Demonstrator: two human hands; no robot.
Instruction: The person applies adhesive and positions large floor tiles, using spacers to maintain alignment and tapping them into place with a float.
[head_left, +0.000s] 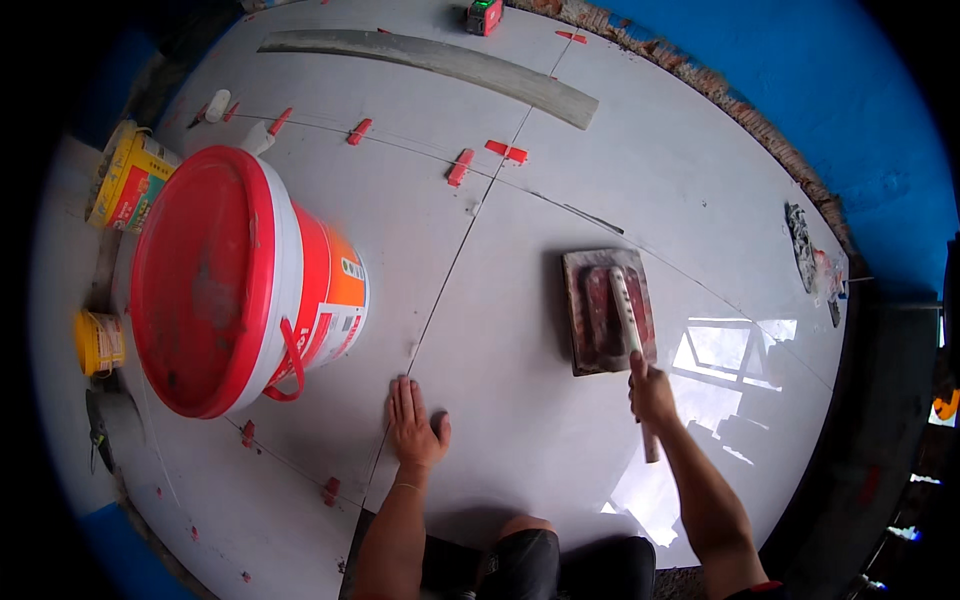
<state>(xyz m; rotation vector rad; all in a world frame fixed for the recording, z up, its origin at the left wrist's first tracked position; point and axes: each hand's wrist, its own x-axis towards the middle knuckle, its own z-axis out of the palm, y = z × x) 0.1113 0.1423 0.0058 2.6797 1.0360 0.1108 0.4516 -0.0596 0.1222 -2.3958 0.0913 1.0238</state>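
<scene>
My left hand lies flat on the glossy pale tile, fingers together and stretched out, thumb apart. Its fingertips rest beside the dark joint line. In my right hand is the long pale handle of a tile tamper, with fingers wrapped round it. Its squarish, dirt-stained head has a dark reddish back and sits over the tile ahead of that hand; whether it touches the surface I cannot tell. The handle's lower end sticks out below my fist. Left of my left hand stands a large bucket with a red lid.
Several red levelling wedges line the joints. A long grey straightedge lies at the back, near a red laser level. Yellow buckets and a trowel are at left. Rubble lies by the blue wall.
</scene>
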